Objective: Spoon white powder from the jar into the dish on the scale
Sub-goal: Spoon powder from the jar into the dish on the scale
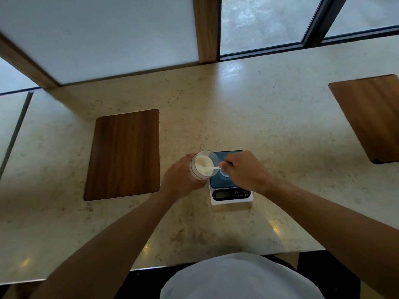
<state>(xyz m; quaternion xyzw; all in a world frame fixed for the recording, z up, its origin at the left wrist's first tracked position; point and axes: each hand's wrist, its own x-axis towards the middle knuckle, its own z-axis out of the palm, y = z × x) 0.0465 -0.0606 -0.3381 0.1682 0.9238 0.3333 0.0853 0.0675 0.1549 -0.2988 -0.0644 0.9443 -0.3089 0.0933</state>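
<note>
A clear jar holding white powder is tilted toward the scale, and my left hand grips it from the left side. My right hand pinches a small white spoon whose bowl reaches into the jar's powder. Just right of the jar sits a white digital scale with a dark blue platform. A small clear dish rests on that platform, mostly hidden under my right hand.
The marble counter has a wooden inset panel left of the jar and another at the far right. Windows and a wooden post stand along the back edge. The counter's front edge runs close to my torso.
</note>
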